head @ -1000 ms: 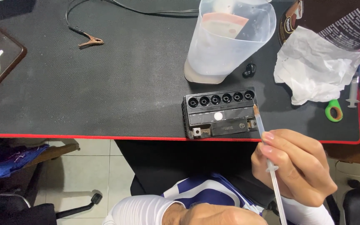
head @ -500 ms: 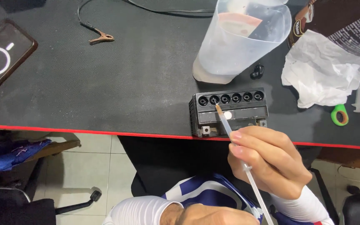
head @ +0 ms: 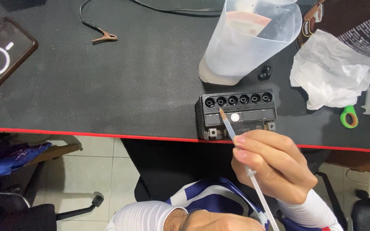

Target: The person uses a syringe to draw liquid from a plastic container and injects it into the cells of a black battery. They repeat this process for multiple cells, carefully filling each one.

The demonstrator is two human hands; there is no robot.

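- Since the earlier frame, the syringe (head: 236,143) tip has been shifted to the second hole of the battery (head: 236,113).
- Gripped by the right hand (head: 270,164); the left hand (head: 202,220) is barely seen, its state cannot be told.
- Liquid could be spilled onto the hard black casing by a slip.
- At 12 o'clock a translucent jug (head: 249,38); at 3 o'clock crumpled tissue (head: 330,77), on the matte counter (head: 108,85).

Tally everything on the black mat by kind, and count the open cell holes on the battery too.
Battery: 1, with 6 cell holes
Syringes: 2, one in the right hand, one at the right edge
Clear plastic jug: 1
Phone: 1
Crumpled tissue: 1
Alligator clip: 1
Green ring: 1
Small black cap: 1
Total: 9 things
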